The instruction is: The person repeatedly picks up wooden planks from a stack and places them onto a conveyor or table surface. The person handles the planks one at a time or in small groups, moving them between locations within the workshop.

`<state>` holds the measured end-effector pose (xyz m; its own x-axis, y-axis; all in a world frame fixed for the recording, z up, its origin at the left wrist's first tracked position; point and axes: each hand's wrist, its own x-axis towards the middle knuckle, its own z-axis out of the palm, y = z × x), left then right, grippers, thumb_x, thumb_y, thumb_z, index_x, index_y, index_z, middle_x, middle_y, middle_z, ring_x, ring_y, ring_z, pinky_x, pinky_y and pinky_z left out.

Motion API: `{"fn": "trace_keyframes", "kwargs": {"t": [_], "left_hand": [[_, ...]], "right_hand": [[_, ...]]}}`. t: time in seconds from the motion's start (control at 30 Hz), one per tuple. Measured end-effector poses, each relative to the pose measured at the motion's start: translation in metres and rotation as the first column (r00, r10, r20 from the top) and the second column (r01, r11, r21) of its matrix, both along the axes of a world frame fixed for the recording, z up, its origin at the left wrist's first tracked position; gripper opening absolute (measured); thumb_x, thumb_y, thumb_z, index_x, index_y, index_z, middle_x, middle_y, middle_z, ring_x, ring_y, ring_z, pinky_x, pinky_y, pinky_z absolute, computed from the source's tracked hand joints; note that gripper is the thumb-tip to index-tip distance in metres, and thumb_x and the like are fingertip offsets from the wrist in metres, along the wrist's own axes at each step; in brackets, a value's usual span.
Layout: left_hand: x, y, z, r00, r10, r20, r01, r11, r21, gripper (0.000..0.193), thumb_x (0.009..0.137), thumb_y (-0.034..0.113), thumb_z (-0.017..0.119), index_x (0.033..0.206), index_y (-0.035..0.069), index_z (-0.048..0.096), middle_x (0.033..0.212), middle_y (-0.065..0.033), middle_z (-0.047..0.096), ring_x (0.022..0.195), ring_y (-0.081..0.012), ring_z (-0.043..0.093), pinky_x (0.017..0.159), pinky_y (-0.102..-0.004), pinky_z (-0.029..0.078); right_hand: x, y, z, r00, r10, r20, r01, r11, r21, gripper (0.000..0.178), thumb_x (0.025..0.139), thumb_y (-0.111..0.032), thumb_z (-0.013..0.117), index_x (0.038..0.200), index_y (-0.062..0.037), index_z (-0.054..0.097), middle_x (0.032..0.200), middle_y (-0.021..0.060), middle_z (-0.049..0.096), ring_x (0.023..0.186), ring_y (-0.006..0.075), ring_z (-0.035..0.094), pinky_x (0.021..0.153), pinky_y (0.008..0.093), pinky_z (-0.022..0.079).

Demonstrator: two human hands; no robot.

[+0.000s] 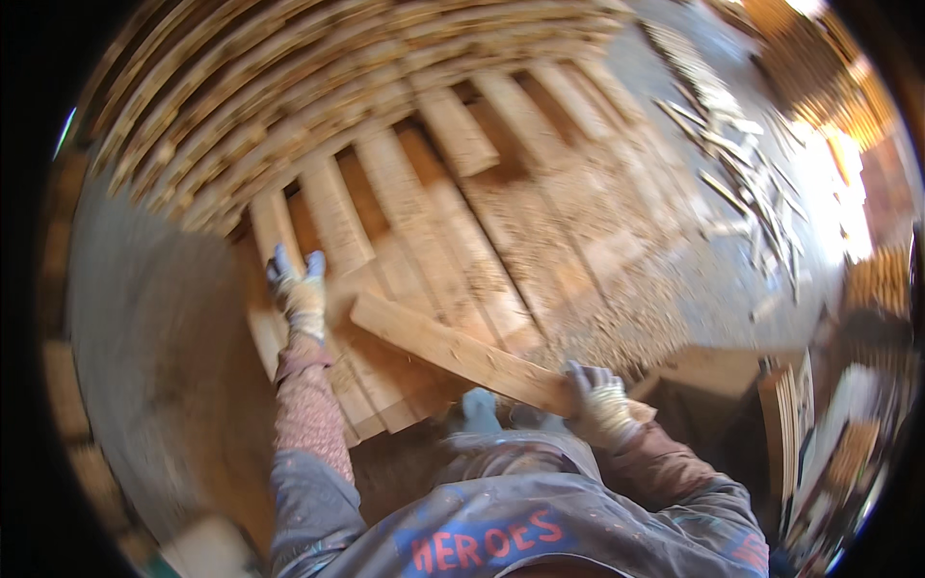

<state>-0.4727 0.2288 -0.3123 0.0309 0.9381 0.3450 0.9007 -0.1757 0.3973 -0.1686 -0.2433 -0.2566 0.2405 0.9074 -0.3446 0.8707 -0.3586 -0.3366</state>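
Note:
My right hand (601, 405), in a pale glove with bluish-grey fingertips, grips the near end of a loose wooden board (453, 351). That board slants up to the left across a low platform of wooden planks (448, 231). My left hand (301, 287), gloved alike, reaches forward over the platform's left side with thumb and fingers apart. It is beside a short light plank (270, 231); whether it touches the plank I cannot tell. Wood shavings (559, 250) are scattered over the planks, thickest toward the right.
Beyond the platform rises a large stack of slatted wooden pieces (289, 87). On the grey floor at the right lies a loose heap of thin wood strips (761, 193). A box-like wooden container (713, 371) stands near my right arm, with upright boards (779, 424) beside it.

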Motion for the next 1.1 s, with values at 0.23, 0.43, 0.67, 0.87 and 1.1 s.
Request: {"fn": "trace_keyframes", "kwargs": {"t": [0.23, 0.43, 0.67, 0.87, 1.1], "left_hand": [[0.112, 0.017, -0.03, 0.771, 0.085, 0.631, 0.3, 0.826, -0.478, 0.069, 0.083, 0.03, 0.087, 0.129, -0.008, 0.054, 0.117, -0.0209, 0.063, 0.099, -0.0325, 0.059, 0.087, -0.0446, 0.056], [0.116, 0.059, -0.051, 0.983, -0.028, 0.18, 0.12, 0.842, -0.525, 0.09, 0.074, 0.032, 0.088, 0.142, -0.005, 0.041, 0.128, -0.0285, 0.059, 0.104, -0.0368, 0.065, 0.089, -0.0478, 0.057], [0.106, 0.071, -0.026, 0.978, -0.006, 0.206, 0.152, 0.697, -0.7, 0.067, 0.071, 0.024, 0.081, 0.122, -0.009, 0.052, 0.105, -0.0187, 0.064, 0.083, -0.0284, 0.062, 0.071, -0.0443, 0.057], [0.114, 0.026, 0.011, 0.902, 0.057, 0.428, 0.22, 0.792, -0.569, 0.106, 0.078, 0.03, 0.088, 0.156, -0.007, 0.025, 0.149, -0.0235, 0.047, 0.132, -0.0348, 0.049, 0.116, -0.0423, 0.039], [0.096, 0.067, -0.036, 0.811, 0.244, 0.532, 0.041, 0.883, -0.468, 0.1, 0.079, 0.058, 0.081, 0.14, -0.013, 0.045, 0.138, -0.0281, 0.057, 0.127, -0.0374, 0.056, 0.109, -0.0442, 0.043]], "right_hand": [[0.05, -0.227, 0.163, 0.781, -0.606, -0.152, 0.624, 0.747, 0.23, 0.094, 0.064, -0.023, 0.091, 0.148, -0.0091, 0.051, 0.129, 0.0164, 0.059, 0.122, 0.0359, 0.056, 0.104, 0.0473, 0.048], [0.032, -0.339, 0.121, 0.084, -0.419, -0.904, 0.733, -0.588, 0.34, 0.082, 0.081, -0.011, 0.087, 0.152, -0.0124, 0.047, 0.117, 0.0001, 0.062, 0.102, 0.0123, 0.06, 0.088, 0.0272, 0.053], [0.183, -0.369, 0.014, -0.285, -0.173, -0.943, 0.218, -0.969, 0.112, 0.08, 0.075, -0.034, 0.094, 0.142, -0.0105, 0.056, 0.114, 0.007, 0.067, 0.101, 0.0261, 0.064, 0.086, 0.0396, 0.054], [0.234, -0.403, 0.03, -0.58, -0.814, 0.023, 0.789, -0.554, 0.266, 0.084, 0.092, -0.07, 0.058, 0.122, 0.0073, 0.067, 0.115, 0.027, 0.071, 0.114, 0.0412, 0.066, 0.1, 0.0481, 0.05], [0.229, -0.064, 0.011, 0.351, -0.539, -0.766, 0.879, -0.094, 0.468, 0.032, 0.096, -0.005, 0.071, 0.126, -0.0046, 0.061, 0.107, 0.002, 0.057, 0.092, 0.0112, 0.054, 0.077, 0.0233, 0.048]]}}
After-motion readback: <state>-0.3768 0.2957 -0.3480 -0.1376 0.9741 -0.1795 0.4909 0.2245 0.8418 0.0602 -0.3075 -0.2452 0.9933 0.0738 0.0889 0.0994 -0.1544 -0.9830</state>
